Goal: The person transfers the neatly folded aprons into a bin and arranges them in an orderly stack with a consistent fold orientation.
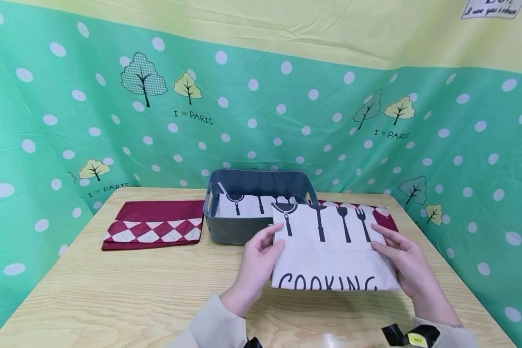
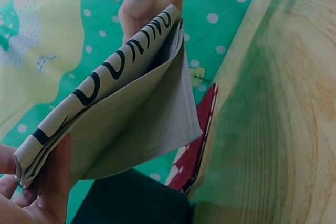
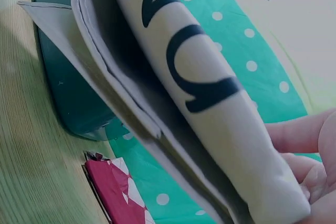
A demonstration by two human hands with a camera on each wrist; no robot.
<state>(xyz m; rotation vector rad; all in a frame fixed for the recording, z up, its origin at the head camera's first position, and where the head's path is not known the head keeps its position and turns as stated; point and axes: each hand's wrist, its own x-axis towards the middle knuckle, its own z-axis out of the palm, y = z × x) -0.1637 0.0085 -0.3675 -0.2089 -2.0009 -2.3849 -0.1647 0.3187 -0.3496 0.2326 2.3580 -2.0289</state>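
Note:
A folded white printed cloth (image 1: pixel 330 258), with black kitchen utensils and the word COOKING on it, is held up in front of the basket. My left hand (image 1: pixel 256 266) pinches its left edge, thumb on the front and fingers behind. At the opposite edge my right hand (image 1: pixel 410 266) grips it the same way. Seen from the left wrist, the cloth (image 2: pixel 126 119) has several layers that hang apart underneath, above the wooden table. The right wrist view shows its thick front fold (image 3: pixel 210 108) beside the fingers of my right hand (image 3: pixel 307 156).
A dark grey basket (image 1: pixel 230 229) stands at the back middle, with a similar white printed cloth (image 1: pixel 249 205) inside. Left of it lies a folded dark red cloth (image 1: pixel 154 227) with a diamond band. Another red cloth (image 1: pixel 387 220) lies at the right, partly hidden behind the held cloth.

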